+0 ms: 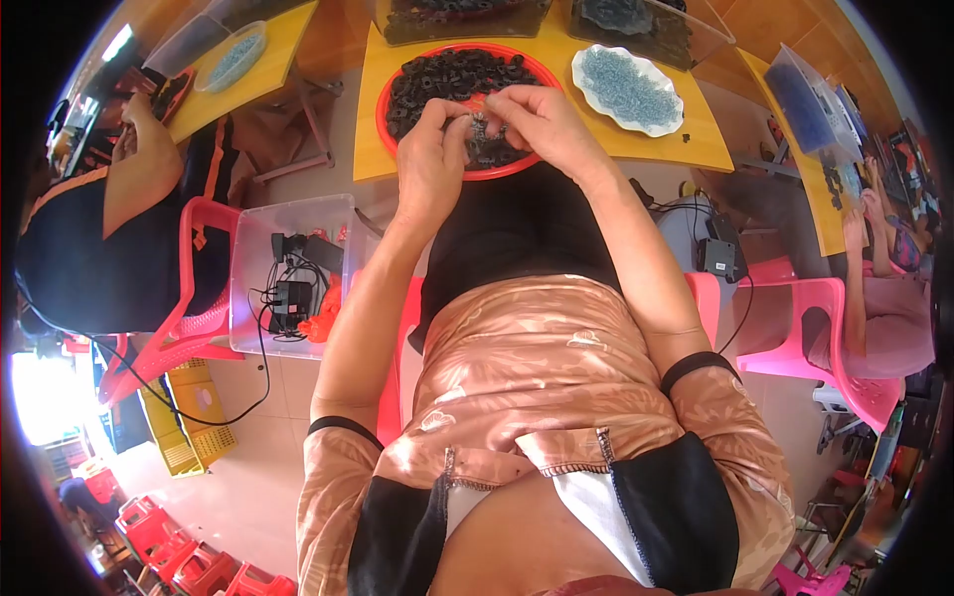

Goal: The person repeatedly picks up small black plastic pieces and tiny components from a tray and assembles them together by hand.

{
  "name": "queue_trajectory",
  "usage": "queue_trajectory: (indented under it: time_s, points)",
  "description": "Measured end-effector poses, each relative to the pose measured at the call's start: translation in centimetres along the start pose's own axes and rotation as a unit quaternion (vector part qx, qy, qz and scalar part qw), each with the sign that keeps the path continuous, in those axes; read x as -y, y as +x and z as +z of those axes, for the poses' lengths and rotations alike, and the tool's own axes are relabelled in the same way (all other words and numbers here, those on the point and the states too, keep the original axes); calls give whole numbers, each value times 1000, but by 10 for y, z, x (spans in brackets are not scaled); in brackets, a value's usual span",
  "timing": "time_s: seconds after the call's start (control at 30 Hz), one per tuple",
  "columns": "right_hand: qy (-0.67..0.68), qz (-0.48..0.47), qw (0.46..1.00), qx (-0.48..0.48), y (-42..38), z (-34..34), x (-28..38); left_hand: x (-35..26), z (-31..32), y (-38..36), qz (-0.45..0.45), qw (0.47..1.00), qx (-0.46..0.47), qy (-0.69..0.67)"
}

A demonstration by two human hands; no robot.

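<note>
Both of my hands meet above a red round tray (383, 139) heaped with small black plastic parts (437, 79). My left hand (434, 149) is closed, with a few small silvery-grey pieces (478, 129) showing at its fingertips. Close beside it, my right hand (549, 129) has its thumb and forefinger pinched together. Whatever lies between those right fingertips is too small to make out. To the right of the tray sits a white scalloped plate (651, 121) piled with small blue-grey pieces (624, 87).
The yellow table (711, 149) carries clear bins (467, 25) of dark parts at its back. A clear box (248, 233) with black adapters and cables stands to my left. People sit on pink chairs (189, 258) on both sides, at other yellow tables. A cable crosses the floor.
</note>
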State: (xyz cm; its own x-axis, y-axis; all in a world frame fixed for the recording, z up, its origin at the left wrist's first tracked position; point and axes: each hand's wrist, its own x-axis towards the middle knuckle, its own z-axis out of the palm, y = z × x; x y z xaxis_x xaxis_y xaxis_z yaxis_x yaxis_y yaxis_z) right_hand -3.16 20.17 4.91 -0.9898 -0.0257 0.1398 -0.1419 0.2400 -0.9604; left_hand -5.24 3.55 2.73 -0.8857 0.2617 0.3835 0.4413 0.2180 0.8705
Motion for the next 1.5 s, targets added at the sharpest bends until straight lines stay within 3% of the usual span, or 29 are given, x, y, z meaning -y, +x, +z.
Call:
queue_trajectory:
  time_s: [0.27, 0.67, 0.87, 1.07, 1.2, 1.27, 1.5]
  points:
    - [-20, -4, 999, 46, -4, 6, -4, 8, 0, -4, 45, 997, -12, 56]
    - [-202, -223, 948, -98, -11, 25, 0, -1, -1, -4, 9, 991, -54, 121]
    - [-244, -276, 916, -158, -8, 19, -1, 3, -5, 6, -31, 989, -52, 138]
    - [-176, -165, 952, -189, -10, 7, -7, 16, 1, 13, 67, 993, -51, 88]
    - [-126, -124, 971, -162, -17, 7, 0, 11, -10, 3, 10, 990, 37, -133]
    - [-124, -142, 970, -152, -21, 9, 6, 18, -11, 4, -4, 973, 63, -223]
    - [-182, -196, 953, -139, -27, 13, 14, 13, -15, 6, -33, 957, 84, -275]
